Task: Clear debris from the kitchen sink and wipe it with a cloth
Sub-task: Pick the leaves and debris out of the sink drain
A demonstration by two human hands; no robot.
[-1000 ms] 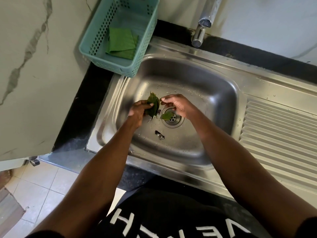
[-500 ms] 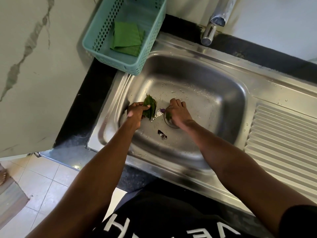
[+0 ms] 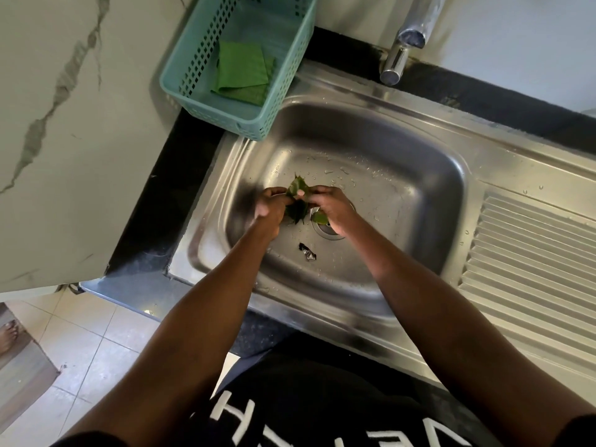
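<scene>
Both my hands are down in the steel sink, just left of the drain. My left hand grips a bunch of green leaves. My right hand pinches the top of the same leaves, and a small green leaf piece shows under its palm beside the drain. A small dark and silvery scrap of wrapper lies on the sink floor below my hands. A folded green cloth lies in the teal basket at the sink's back left corner.
The chrome tap stands behind the basin. A ribbed draining board runs along the right. A marble wall closes off the left, with tiled floor below it. Water drops dot the basin.
My right hand has lifted off the drain and moved left to meet the left hand at the leaves. The camera view has shifted slightly.
</scene>
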